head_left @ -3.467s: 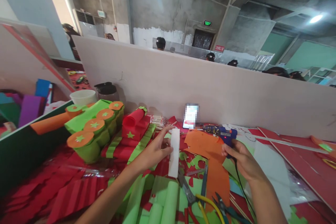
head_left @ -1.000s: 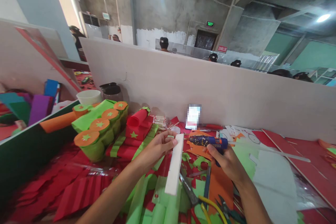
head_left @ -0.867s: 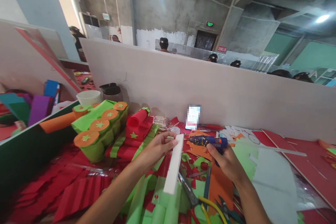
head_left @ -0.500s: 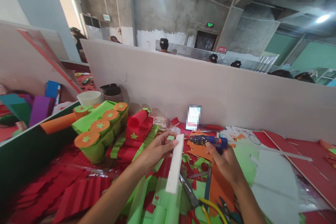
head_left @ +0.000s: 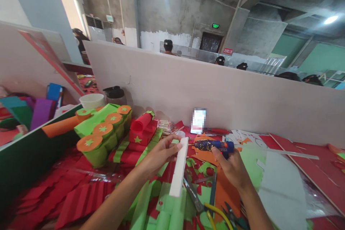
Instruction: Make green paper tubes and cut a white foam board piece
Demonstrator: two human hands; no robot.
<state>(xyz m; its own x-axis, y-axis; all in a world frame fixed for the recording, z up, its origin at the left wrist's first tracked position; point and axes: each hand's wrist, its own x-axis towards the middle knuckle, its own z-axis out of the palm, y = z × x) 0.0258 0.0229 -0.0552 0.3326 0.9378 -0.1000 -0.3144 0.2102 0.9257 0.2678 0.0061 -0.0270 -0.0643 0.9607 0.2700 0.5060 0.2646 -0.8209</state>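
My left hand (head_left: 159, 154) grips the upper end of a long white foam strip (head_left: 178, 168), held edge-on and tilted over the craft scraps. My right hand (head_left: 232, 167) is closed round a blue glue gun (head_left: 215, 145) lying level, its nozzle pointing left and almost touching the top of the strip. A black cord runs down from the gun under my wrist.
A green and orange paper model (head_left: 101, 129) and a red one (head_left: 140, 133) sit at the left. A phone (head_left: 198, 120) leans on the beige partition (head_left: 215, 90). Scissors and pliers (head_left: 205, 205) lie near the front among green rolls. A ruler (head_left: 291, 154) lies right.
My right hand has turned the glue gun level and brought its nozzle left to the strip's top. The left hand has tilted the strip edge-on.
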